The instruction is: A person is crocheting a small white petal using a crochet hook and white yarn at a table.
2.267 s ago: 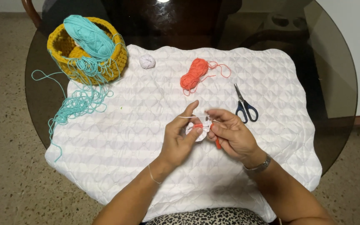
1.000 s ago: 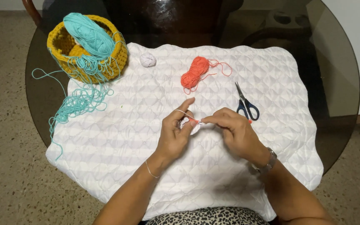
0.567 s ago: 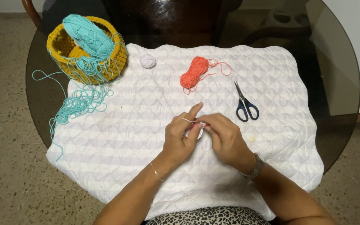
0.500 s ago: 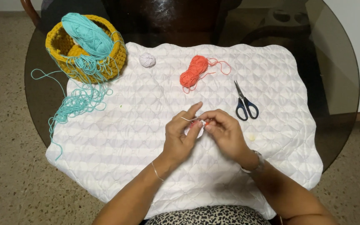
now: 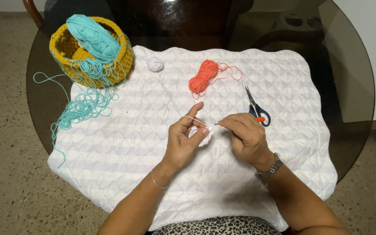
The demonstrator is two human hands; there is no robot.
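My left hand (image 5: 183, 141) pinches a small white crochet piece (image 5: 200, 135), with a strand of white yarn running over its raised forefinger. My right hand (image 5: 244, 135) grips a crochet hook with an orange handle (image 5: 261, 119), its metal tip pointing left into the white piece. Both hands work above the middle of a white quilted mat (image 5: 153, 143).
A yellow crochet basket (image 5: 72, 48) with a teal yarn skein (image 5: 94, 39) stands at the back left, teal yarn (image 5: 81, 106) spilling from it. A small white yarn ball (image 5: 155, 64), an orange yarn bundle (image 5: 203, 77) and scissors (image 5: 253, 104) lie on the mat. The mat covers a round glass table (image 5: 353, 87).
My right hand has drawn back to the right, pulling the hook out from the white piece. My left hand keeps its hold with only slight shifts.
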